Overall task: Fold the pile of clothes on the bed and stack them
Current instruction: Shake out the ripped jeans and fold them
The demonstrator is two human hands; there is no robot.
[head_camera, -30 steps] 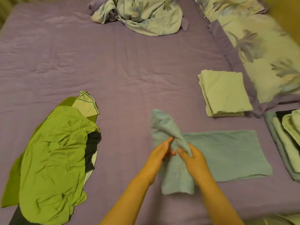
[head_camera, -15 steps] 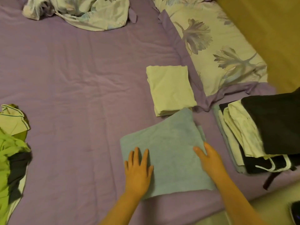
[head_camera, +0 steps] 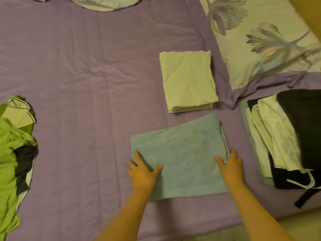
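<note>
**Both hands flat on the folded blue towel**

Head view. Landmark: the blue towel [head_camera: 180, 157], folded to a rough rectangle and lying on the purple bedsheet [head_camera: 86, 84], near the bed's front edge.

- Left hand [head_camera: 143, 173]: palm down on the towel's near left corner, fingers spread wide, thumb pointing inward over the cloth. It grips nothing; it presses flat.
- Right hand [head_camera: 230, 168]: at the towel's right edge, fingers open, fingertips reaching to the edge where the layers show. Whether any finger hooks under the edge, I cannot tell.
- Just beyond the towel's far edge: a folded pale yellow cloth [head_camera: 188, 80], squared, layers visible along its near side. Close to the towel, seemingly apart from it.
- Right of the towel: a stack of folded clothes [head_camera: 278, 136], pale pieces with a black garment on top, a pale drawstring loop at the near corner.
- Far left of the towel, well apart: the unfolded pile [head_camera: 12, 153], bright green cloth over dark and pale pieces.
- Beyond and right of the yellow cloth: a floral pillow [head_camera: 260, 40].
- Far beyond the towel, at the top edge: a crumpled floral sheet [head_camera: 107, 4], partly cut off.
</note>
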